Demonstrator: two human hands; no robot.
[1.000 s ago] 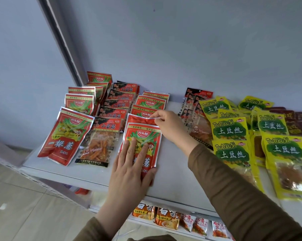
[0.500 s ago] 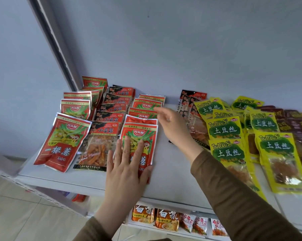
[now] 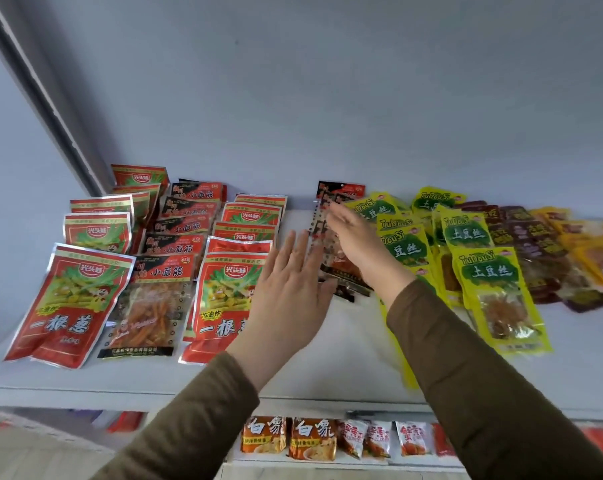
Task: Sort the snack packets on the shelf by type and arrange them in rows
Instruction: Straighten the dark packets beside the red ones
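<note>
On the white shelf the packets lie in columns by type. Red packets with green stalks make two columns: at the far left about six, the nearest one the largest in view, and a second column of about five, whose front packet is partly covered by the left hand. Between those columns run five black-and-red packets, the front one clear below and showing orange strips. Right of the bare middle strip lie a few clear packets with black-and-red tops, count uncertain behind the hands. Then come yellow packets, about seven showing, the front one at the right of the group. Dark brown packets and orange ones at the far right are too blurred to count. The left hand is flat and spread, fingers extended, holding nothing, its fingertips just beside the clear packets. The right hand hangs over those clear packets, fingers loosely extended and blurred; whether it touches or grips one cannot be told. Six small packets show on the lower shelf.
</note>
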